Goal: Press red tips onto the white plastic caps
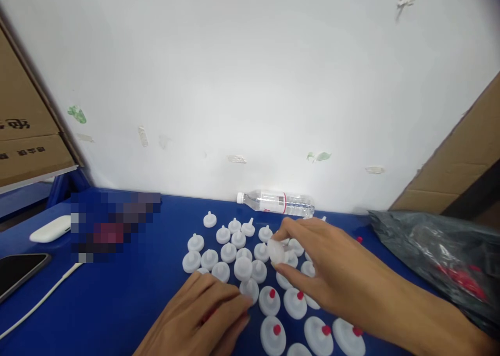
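Left hand [203, 314] nearest, curled, red sliver under fingers (contents unclear). Right hand [312, 257] pinches white cap [276, 251] above caps [228, 252]. Capping step; next needs red plug seated.

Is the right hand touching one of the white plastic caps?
Touching. In the head view, the right hand pinches a white plastic cap between its fingertips, lifted above the other caps on the blue table.
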Demonstrator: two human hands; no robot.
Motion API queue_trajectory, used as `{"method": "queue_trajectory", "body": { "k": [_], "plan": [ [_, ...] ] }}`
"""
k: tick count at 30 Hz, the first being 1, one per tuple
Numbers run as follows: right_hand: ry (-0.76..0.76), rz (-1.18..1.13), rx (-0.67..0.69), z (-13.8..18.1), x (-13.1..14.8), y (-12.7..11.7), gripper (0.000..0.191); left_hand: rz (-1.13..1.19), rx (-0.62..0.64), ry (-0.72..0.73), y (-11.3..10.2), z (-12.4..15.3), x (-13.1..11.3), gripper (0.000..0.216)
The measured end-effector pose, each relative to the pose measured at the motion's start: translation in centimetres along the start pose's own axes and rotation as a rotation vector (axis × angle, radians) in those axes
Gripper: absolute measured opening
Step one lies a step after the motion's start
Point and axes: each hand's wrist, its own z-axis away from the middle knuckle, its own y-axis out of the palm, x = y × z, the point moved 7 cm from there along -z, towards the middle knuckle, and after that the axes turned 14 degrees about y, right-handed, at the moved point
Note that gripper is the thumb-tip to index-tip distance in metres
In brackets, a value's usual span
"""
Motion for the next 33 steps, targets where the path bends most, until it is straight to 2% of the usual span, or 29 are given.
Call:
{"method": "queue_trajectory", "body": {
  "k": [4,5,9,12,18,23,25,27,33],
  "plan": [
    [-0.008,-0.127,0.041,0.6,0.1,-0.3,0.056,-0.011,-0.041,0.023,-0.4,-0.5,0.4,0.019],
    [-0.024,-0.160,0.053,0.6,0.4,-0.2,0.058,-0.008,-0.044,0.021,-0.5,-0.5,0.5,0.019],
    [-0.021,-0.378,0.105,0.4,1.9,0.1,0.033,-0.002,-0.037,-0.001,-0.6,-0.5,0.8,0.016],
    [0.089,-0.569,0.136,0.0,2.1,0.5,0.031,0.001,-0.040,-0.029,-0.5,-0.2,1.1,0.015],
    [0.260,-0.976,0.438,0.2,2.1,3.0,0.031,-0.043,-0.045,-0.073,-0.5,0.6,1.8,0.019],
    [0.219,-0.910,0.404,0.1,2.4,3.3,0.027,-0.022,-0.056,-0.077,-0.2,1.1,1.7,0.019],
    [0.201,-0.894,0.435,0.2,2.7,3.4,0.024,-0.007,-0.067,-0.088,-0.2,1.2,1.7,0.019],
    [0.221,-0.853,0.464,0.3,2.7,3.5,0.023,0.000,-0.063,-0.098,-0.2,1.2,1.8,0.019],
    [0.260,-0.706,0.432,0.7,2.3,3.6,0.025,-0.008,-0.094,-0.090,-0.6,1.0,1.6,0.024]
  ]
}}
